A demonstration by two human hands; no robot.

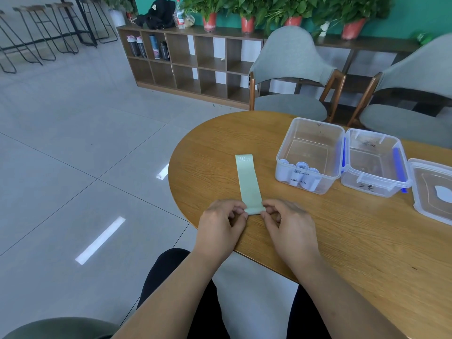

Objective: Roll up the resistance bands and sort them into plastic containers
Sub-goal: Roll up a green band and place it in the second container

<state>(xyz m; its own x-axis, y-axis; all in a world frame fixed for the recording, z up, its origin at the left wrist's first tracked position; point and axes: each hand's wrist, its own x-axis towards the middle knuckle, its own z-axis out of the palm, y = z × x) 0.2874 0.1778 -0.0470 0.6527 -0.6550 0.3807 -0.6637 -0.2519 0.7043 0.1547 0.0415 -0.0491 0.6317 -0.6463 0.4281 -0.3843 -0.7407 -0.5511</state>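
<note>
Long brown shelf [186, 67] stands at the back w/ red plant pots [210, 22] on top; round wood table [342, 241] sits in front of the person, w/ two grey chairs [291, 69] behind it; on the table's far right are two clear plastic boxes side by side, touching; left box [315, 133] has a few pale rolled bands [302, 172] in its near end, w/ dark marks on them too small to read; right box [374, 165] has blue clips and some dark writing on the front wall, can't read it; a clear lid [433, 189] lies flat just right of that box; green band [247, 184] lies flat on the table, left of the boxes, pointing away from the person; its far end says "30 LB" in white; its near end is curled up a bit, betw. both hands; left hand [220, 221] pinches the near end's left edge w/ thumb and fingers; right hand [288, 221] pinches its right edge the same way; hands are close together, w/ only the band's end between them.
</note>
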